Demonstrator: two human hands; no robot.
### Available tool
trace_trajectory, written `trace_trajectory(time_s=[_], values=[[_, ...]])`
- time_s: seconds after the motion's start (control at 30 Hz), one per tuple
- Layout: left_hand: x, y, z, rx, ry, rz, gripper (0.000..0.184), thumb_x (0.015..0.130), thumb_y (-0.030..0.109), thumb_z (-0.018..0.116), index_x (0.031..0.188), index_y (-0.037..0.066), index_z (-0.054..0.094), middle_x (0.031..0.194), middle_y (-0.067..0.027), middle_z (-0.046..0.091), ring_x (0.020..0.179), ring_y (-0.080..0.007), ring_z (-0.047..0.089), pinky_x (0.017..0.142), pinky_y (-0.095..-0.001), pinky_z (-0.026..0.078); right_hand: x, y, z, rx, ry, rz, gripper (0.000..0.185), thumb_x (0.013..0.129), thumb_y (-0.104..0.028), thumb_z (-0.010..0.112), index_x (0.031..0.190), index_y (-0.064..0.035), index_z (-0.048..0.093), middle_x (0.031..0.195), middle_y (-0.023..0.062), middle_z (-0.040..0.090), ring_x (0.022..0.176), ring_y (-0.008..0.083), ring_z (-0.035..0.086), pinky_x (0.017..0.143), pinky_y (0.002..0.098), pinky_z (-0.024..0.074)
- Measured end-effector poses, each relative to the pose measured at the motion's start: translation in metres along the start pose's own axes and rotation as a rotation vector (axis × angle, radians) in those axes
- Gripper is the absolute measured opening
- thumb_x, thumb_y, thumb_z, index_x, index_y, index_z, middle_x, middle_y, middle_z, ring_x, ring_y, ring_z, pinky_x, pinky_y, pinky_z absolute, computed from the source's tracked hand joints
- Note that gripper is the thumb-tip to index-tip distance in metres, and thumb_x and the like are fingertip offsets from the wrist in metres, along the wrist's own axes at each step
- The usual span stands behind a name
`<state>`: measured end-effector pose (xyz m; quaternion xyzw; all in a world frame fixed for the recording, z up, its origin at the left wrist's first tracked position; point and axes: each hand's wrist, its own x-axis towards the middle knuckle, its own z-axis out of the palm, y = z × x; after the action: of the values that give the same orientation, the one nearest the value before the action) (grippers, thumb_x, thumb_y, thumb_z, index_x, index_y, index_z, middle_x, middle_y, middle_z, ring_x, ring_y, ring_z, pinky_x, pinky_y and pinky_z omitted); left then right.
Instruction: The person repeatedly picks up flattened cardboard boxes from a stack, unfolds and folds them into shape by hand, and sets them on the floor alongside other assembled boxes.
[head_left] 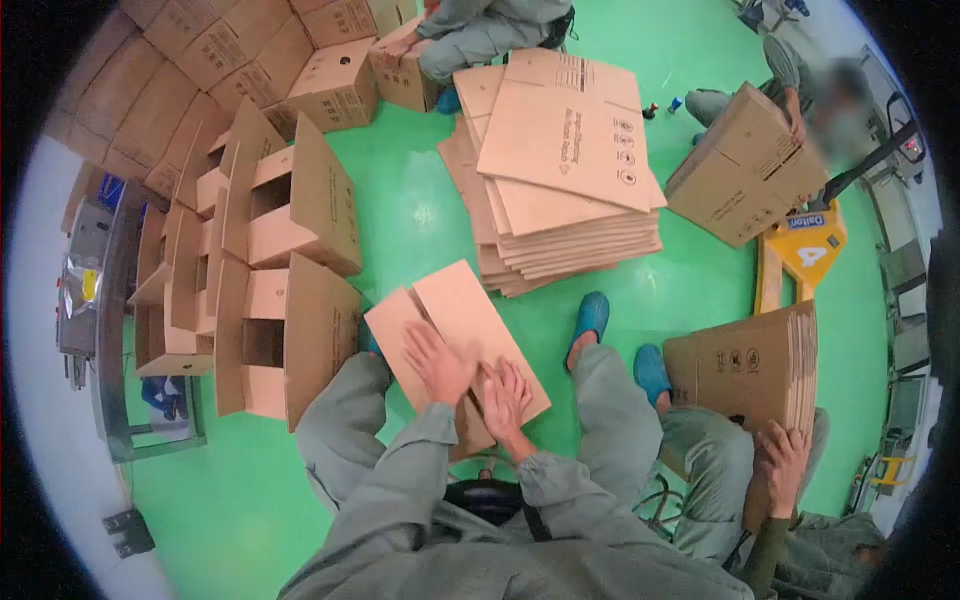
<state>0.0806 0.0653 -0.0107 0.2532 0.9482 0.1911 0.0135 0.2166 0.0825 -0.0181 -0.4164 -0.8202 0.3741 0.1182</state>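
Observation:
A brown cardboard box [470,310] stands between my knees, its long top flaps folded inward with a dark gap along the seam. My left hand [440,362] lies on the left flap, fingers stretched out and slightly smeared by motion. On the near part of the right flap rests my right hand [507,398], its fingers apart and a little bent. Neither hand is seen gripping anything. The box's lower part is hidden beneath its top and my hands.
Several open boxes [325,205] line the left side. Flat cardboard sheets [565,135] are piled ahead. Co-workers handle a box [745,165] at the upper right and folded cardboard [745,360] at my right. A yellow pallet jack [815,250] stands at right.

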Motion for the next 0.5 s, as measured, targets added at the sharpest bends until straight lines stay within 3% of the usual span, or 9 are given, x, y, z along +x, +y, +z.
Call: trace_trajectory(time_s=[0.07, 0.17, 0.23, 0.3, 0.33, 0.4, 0.47, 0.5], values=[[0.007, 0.005, 0.002, 0.022, -0.045, 0.065, 0.098, 0.082, 0.056, 0.056, 0.145, -0.009, 0.02, 0.153, -0.0298, 0.013, 0.144, -0.043, 0.008, 0.113, -0.0592, 0.004, 0.009, 0.005, -0.004, 0.126, -0.12, 0.097, 0.055, 0.101, -0.045, 0.022, 0.142, -0.017, 0.046, 0.155, 0.0099, 0.024, 0.145, 0.0277, 0.009, 0.111, 0.0529, 0.0008], [-0.005, 0.001, 0.005, -0.035, -0.103, 0.163, 0.095, 0.081, 0.057, 0.056, 0.146, -0.005, 0.024, 0.154, -0.0297, 0.012, 0.144, -0.0438, 0.007, 0.111, -0.0629, 0.003, 0.018, 0.003, -0.006, 0.131, -0.153, 0.094, 0.058, 0.101, -0.048, 0.019, 0.142, -0.017, 0.045, 0.157, 0.0088, 0.02, 0.146, 0.0268, 0.005, 0.111, 0.0528, -0.0002], [-0.042, -0.005, -0.012, -0.158, -0.25, 0.272, 0.086, 0.084, 0.052, 0.055, 0.145, -0.003, 0.029, 0.154, -0.0282, 0.012, 0.144, -0.0449, 0.006, 0.109, -0.0669, 0.0, 0.029, 0.004, -0.002, 0.075, -0.198, 0.107, 0.058, 0.101, -0.047, 0.018, 0.143, -0.017, 0.043, 0.158, 0.0072, 0.017, 0.146, 0.0262, 0.005, 0.112, 0.0527, -0.001], [-0.088, -0.013, -0.017, -0.068, -0.277, 0.318, 0.088, 0.082, 0.055, 0.057, 0.145, 0.0, 0.03, 0.154, -0.0282, 0.014, 0.143, -0.0458, 0.008, 0.108, -0.0685, 0.003, 0.051, -0.01, -0.007, 0.208, -0.237, 0.076, 0.057, 0.101, -0.045, 0.017, 0.141, -0.0157, 0.046, 0.158, 0.0065, 0.017, 0.146, 0.0262, 0.006, 0.112, 0.0537, -0.0028], [-0.095, -0.013, -0.024, 0.033, -0.302, 0.366, 0.091, 0.079, 0.058, 0.06, 0.145, 0.003, 0.031, 0.153, -0.0282, 0.015, 0.142, -0.0467, 0.009, 0.107, -0.07, 0.007, 0.066, -0.011, -0.003, 0.236, -0.124, 0.027, 0.053, 0.102, -0.042, 0.022, 0.134, -0.0131, 0.053, 0.151, 0.0127, 0.034, 0.141, 0.0295, 0.025, 0.112, 0.0493, 0.0132], [-0.083, -0.018, -0.033, -0.012, -0.362, 0.437, 0.09, 0.076, 0.056, 0.065, 0.145, 0.008, 0.033, 0.153, -0.0271, 0.016, 0.142, -0.0464, 0.01, 0.107, -0.0705, 0.008, 0.128, 0.018, 0.008, 0.561, -0.127, 0.032, 0.045, 0.102, -0.037, 0.035, 0.123, -0.0062, 0.059, 0.129, 0.0177, 0.055, 0.126, 0.0322, 0.046, 0.106, 0.0418, 0.0325], [-0.064, -0.032, -0.017, 0.03, -0.39, 0.564, 0.092, 0.065, 0.048, 0.078, 0.143, 0.021, 0.038, 0.153, -0.0224, 0.02, 0.143, -0.0434, 0.013, 0.108, -0.0696, 0.01, 0.182, -0.012, -0.036, 0.501, 0.045, 0.113, 0.036, 0.097, -0.031, 0.051, 0.113, -0.0001, 0.061, 0.108, 0.019, 0.064, 0.109, 0.033, 0.058, 0.095, 0.0383, 0.0429], [-0.044, -0.036, -0.014, 0.023, -0.391, 0.551, 0.092, 0.065, 0.048, 0.078, 0.143, 0.021, 0.038, 0.153, -0.0224, 0.02, 0.143, -0.0434, 0.013, 0.108, -0.0696, 0.01, 0.213, -0.007, -0.044, 0.438, 0.166, 0.056, 0.033, 0.09, -0.025, 0.059, 0.108, 0.0029, 0.06, 0.104, 0.0193, 0.063, 0.104, 0.0348, 0.057, 0.095, 0.0429, 0.0418]])
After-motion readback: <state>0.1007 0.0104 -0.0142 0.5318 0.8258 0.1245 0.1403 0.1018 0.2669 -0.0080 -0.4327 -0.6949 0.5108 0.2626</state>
